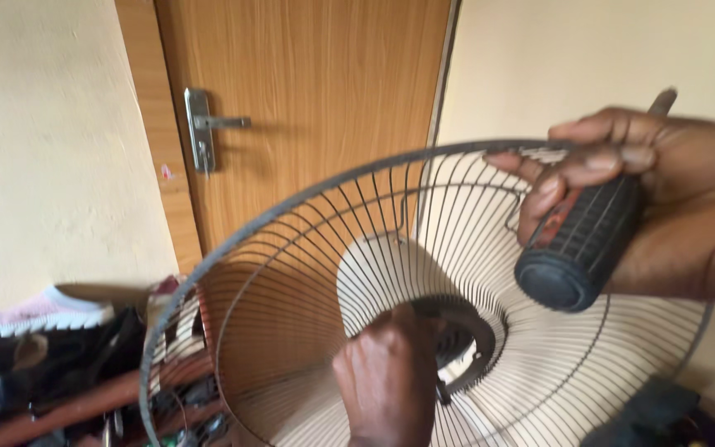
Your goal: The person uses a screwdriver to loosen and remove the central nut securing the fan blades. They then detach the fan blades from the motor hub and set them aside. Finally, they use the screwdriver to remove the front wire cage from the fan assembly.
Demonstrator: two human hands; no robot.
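Observation:
A round wire fan guard point(291, 248) with a dark rim fills the middle of the view, tilted toward me. My left hand point(386, 377) is closed at its black centre ring point(473, 331), gripping there. My right hand point(664, 199) holds the guard's upper rim with its fingertips and also clasps a screwdriver point(581, 244) with a black and red ribbed handle, its metal shaft poking up past my knuckles.
A wooden door point(316, 91) with a metal lever handle point(204, 128) stands behind the guard, between cream walls. At lower left a rack holds shoes, with a pink shoe point(39, 313) on top. Dark cloth point(655, 414) lies at the lower right.

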